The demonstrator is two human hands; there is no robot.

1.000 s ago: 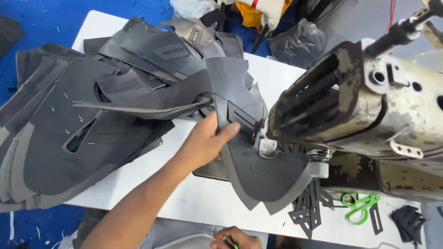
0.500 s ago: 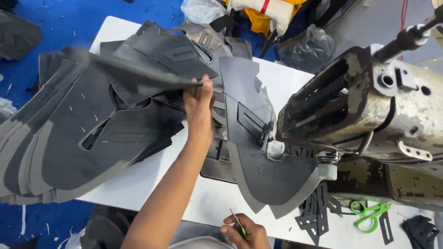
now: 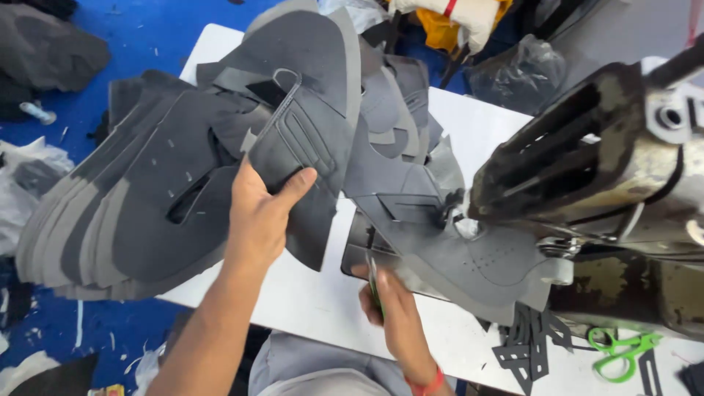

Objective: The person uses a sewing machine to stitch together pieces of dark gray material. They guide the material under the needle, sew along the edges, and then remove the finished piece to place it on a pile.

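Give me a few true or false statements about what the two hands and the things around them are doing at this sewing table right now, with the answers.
1. The left hand holds up a dark grey cut piece. True.
2. The right hand is empty. False: it holds a small green-handled tool, its tip by the grey piece under the sewing machine.
3. Green scissors lie on the white table, to the right. True.
4. The stack of grey pieces lies to the right of the machine. False: it lies on the left.
5. The floor is red. False: the floor is blue.
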